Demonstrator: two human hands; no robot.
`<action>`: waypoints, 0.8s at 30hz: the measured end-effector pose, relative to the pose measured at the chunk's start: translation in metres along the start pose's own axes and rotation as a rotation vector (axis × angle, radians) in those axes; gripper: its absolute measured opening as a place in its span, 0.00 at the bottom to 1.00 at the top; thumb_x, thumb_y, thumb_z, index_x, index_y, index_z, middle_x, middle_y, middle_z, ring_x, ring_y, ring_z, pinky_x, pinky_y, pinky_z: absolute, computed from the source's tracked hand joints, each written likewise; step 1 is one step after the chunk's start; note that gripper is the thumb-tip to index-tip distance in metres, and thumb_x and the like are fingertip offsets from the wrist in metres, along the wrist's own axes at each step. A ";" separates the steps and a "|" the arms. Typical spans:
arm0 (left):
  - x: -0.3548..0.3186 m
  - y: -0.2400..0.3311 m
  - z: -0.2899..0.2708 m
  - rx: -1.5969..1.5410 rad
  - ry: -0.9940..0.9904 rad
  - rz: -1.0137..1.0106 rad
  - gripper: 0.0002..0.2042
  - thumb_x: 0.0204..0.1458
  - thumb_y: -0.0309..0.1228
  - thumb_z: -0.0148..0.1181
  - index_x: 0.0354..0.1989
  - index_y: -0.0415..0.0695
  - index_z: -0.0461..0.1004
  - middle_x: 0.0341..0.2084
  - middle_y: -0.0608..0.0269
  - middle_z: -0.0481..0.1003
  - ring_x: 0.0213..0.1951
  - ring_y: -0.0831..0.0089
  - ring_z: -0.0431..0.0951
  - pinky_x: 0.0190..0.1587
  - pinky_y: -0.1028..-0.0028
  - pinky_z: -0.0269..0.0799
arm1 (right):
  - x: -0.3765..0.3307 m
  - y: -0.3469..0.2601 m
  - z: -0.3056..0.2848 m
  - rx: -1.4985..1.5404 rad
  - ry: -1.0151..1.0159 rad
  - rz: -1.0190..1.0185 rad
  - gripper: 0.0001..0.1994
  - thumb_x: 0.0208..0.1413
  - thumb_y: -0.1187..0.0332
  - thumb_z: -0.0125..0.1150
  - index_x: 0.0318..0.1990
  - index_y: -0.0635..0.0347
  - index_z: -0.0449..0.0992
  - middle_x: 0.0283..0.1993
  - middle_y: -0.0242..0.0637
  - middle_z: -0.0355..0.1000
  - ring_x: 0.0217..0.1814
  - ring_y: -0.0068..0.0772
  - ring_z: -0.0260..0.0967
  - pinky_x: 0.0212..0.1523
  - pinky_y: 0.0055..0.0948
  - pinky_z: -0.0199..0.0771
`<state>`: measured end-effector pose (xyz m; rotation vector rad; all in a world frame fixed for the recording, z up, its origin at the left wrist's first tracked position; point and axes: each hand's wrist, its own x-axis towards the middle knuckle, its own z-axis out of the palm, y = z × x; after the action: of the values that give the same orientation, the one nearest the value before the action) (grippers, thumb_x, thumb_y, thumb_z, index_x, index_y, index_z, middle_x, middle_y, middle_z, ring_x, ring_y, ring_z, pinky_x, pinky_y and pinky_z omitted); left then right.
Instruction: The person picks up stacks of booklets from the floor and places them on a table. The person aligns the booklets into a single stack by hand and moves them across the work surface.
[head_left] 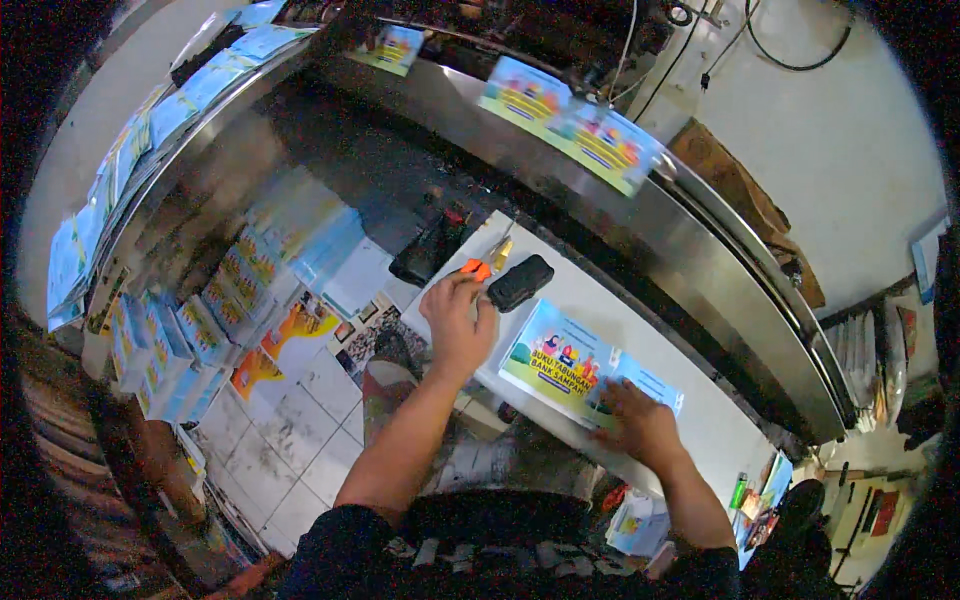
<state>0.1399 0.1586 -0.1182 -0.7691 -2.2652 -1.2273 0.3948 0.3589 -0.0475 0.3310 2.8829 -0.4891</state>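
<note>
A colourful printed booklet cover (pixel 560 362) lies open and flat on a white worktable (pixel 600 290). My right hand (pixel 640 425) presses flat on its lower right part, holding nothing. My left hand (pixel 458 322) reaches to the table's left end, fingers spread, its fingertips at an orange-handled tool (pixel 475 268). A black oblong case (pixel 520 283) lies just right of that hand. A small yellow-handled tool (pixel 502 250) lies beyond the orange one.
A curved steel shelf (pixel 720 250) behind the table carries more printed covers (pixel 570 120). Stacks of blue booklets (pixel 170 345) stand at the left over a white tiled floor (pixel 300 440). A black device (pixel 428 250) sits left of the table.
</note>
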 end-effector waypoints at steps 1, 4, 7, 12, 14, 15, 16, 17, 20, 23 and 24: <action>0.001 0.001 -0.001 -0.013 -0.012 -0.005 0.11 0.45 0.28 0.58 0.39 0.45 0.73 0.44 0.59 0.71 0.50 0.57 0.67 0.54 0.55 0.54 | 0.004 0.006 -0.009 0.146 -0.054 0.023 0.25 0.50 0.53 0.66 0.53 0.56 0.74 0.57 0.43 0.71 0.56 0.42 0.71 0.53 0.39 0.72; 0.000 0.001 -0.001 -0.032 -0.015 -0.012 0.11 0.45 0.28 0.58 0.39 0.45 0.73 0.45 0.59 0.71 0.51 0.58 0.67 0.54 0.55 0.54 | 0.009 0.012 -0.038 0.185 0.004 -0.123 0.19 0.51 0.57 0.65 0.49 0.56 0.77 0.43 0.44 0.77 0.38 0.44 0.76 0.43 0.40 0.75; 0.001 0.001 -0.001 -0.032 0.012 -0.008 0.11 0.45 0.28 0.58 0.39 0.45 0.73 0.45 0.59 0.71 0.51 0.58 0.68 0.54 0.56 0.54 | 0.020 0.027 -0.089 0.034 0.017 0.145 0.15 0.58 0.60 0.55 0.48 0.55 0.77 0.41 0.51 0.76 0.41 0.55 0.75 0.42 0.46 0.75; 0.000 0.001 -0.005 -0.031 0.026 -0.017 0.10 0.45 0.27 0.58 0.38 0.45 0.73 0.45 0.58 0.71 0.50 0.59 0.68 0.54 0.57 0.54 | 0.059 0.076 -0.189 -0.360 0.961 0.113 0.15 0.56 0.75 0.53 0.52 0.57 0.75 0.44 0.48 0.76 0.45 0.49 0.76 0.46 0.41 0.75; -0.001 -0.002 -0.006 -0.024 0.039 -0.017 0.10 0.45 0.27 0.58 0.38 0.45 0.73 0.45 0.59 0.71 0.50 0.59 0.68 0.54 0.57 0.54 | 0.080 0.070 -0.204 -0.399 1.131 0.034 0.23 0.53 0.78 0.52 0.57 0.52 0.72 0.58 0.41 0.71 0.58 0.45 0.70 0.56 0.40 0.71; -0.001 -0.002 -0.007 -0.021 0.043 -0.019 0.10 0.45 0.27 0.58 0.38 0.45 0.73 0.45 0.59 0.71 0.50 0.59 0.68 0.54 0.57 0.54 | 0.091 0.077 -0.207 -0.445 1.159 0.023 0.25 0.52 0.79 0.52 0.59 0.50 0.71 0.63 0.38 0.67 0.62 0.44 0.67 0.58 0.39 0.69; 0.001 0.003 0.000 -0.062 0.023 -0.021 0.10 0.45 0.27 0.58 0.38 0.45 0.73 0.45 0.59 0.71 0.50 0.59 0.68 0.54 0.57 0.54 | 0.094 0.094 -0.210 -0.562 1.115 0.054 0.24 0.53 0.77 0.52 0.59 0.49 0.70 0.63 0.38 0.66 0.62 0.45 0.67 0.58 0.40 0.69; 0.001 0.003 0.000 -0.073 0.004 -0.026 0.10 0.45 0.27 0.58 0.38 0.45 0.73 0.44 0.59 0.71 0.50 0.59 0.68 0.54 0.57 0.54 | 0.107 0.113 -0.199 -0.650 1.068 0.072 0.24 0.54 0.76 0.53 0.60 0.48 0.70 0.64 0.38 0.66 0.61 0.45 0.67 0.57 0.40 0.70; -0.001 -0.001 0.001 -0.075 0.040 -0.024 0.10 0.45 0.27 0.58 0.38 0.45 0.73 0.44 0.59 0.71 0.50 0.59 0.68 0.54 0.57 0.54 | 0.125 0.110 -0.154 -0.692 0.717 0.183 0.17 0.60 0.71 0.49 0.57 0.50 0.72 0.54 0.43 0.73 0.53 0.48 0.72 0.53 0.44 0.72; 0.001 0.001 -0.002 -0.043 0.037 -0.018 0.09 0.45 0.27 0.58 0.37 0.45 0.73 0.44 0.59 0.71 0.50 0.60 0.68 0.54 0.57 0.54 | 0.103 0.086 -0.105 -0.221 0.694 0.139 0.15 0.55 0.72 0.56 0.51 0.55 0.75 0.49 0.47 0.75 0.49 0.53 0.73 0.49 0.43 0.73; 0.001 0.003 -0.002 -0.047 0.035 -0.017 0.09 0.45 0.27 0.58 0.37 0.45 0.73 0.44 0.59 0.71 0.50 0.60 0.68 0.54 0.57 0.54 | 0.090 0.083 -0.088 -0.235 0.607 0.097 0.16 0.53 0.71 0.58 0.51 0.57 0.75 0.50 0.48 0.74 0.50 0.53 0.73 0.50 0.43 0.73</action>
<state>0.1410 0.1584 -0.1146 -0.7408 -2.2260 -1.2959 0.3160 0.4822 -0.0116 0.6745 3.4291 -0.0204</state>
